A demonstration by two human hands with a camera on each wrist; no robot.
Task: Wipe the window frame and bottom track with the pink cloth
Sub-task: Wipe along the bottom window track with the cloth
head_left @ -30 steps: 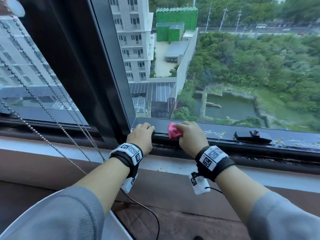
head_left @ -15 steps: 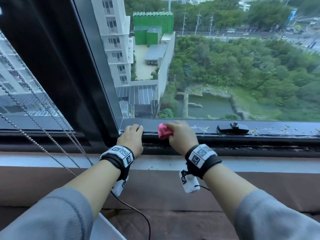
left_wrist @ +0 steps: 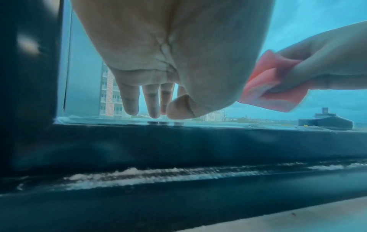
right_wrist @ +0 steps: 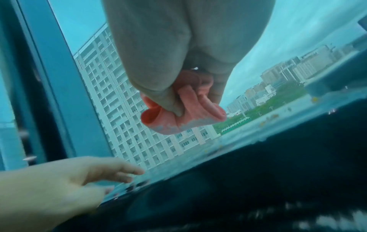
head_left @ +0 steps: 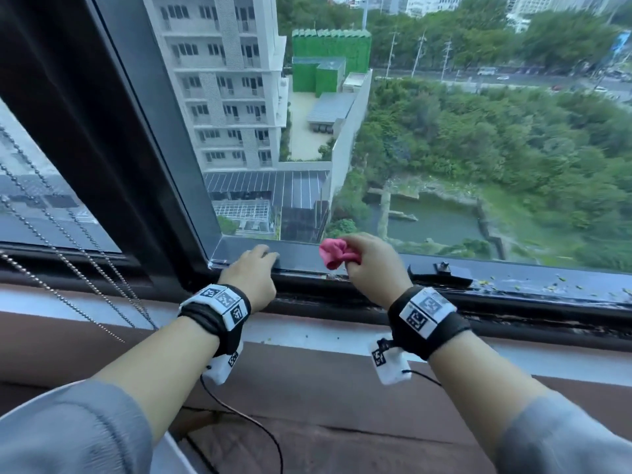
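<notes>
The pink cloth (head_left: 333,254) is bunched up in my right hand (head_left: 362,265), which grips it a little above the dark bottom rail of the window frame (head_left: 513,278). The right wrist view shows the cloth (right_wrist: 182,113) clear of the rail, its lower edge greyed with dirt. My left hand (head_left: 251,271) rests with straight fingers on the rail's top edge near the corner by the upright post (head_left: 160,131). Its fingertips (left_wrist: 152,113) touch the ledge. The bottom track (left_wrist: 139,174) below holds a line of white dust.
A black latch (head_left: 441,270) sits on the rail right of my right hand, with green and yellow specks scattered beyond it. Bead chains (head_left: 68,241) hang at the left over the brown sill (head_left: 307,388). A cable (head_left: 253,425) trails from the left wrist.
My right hand has lifted the cloth off the rail and drawn it slightly up. The left hand has straightened its fingers on the rail. The head view has tilted upward.
</notes>
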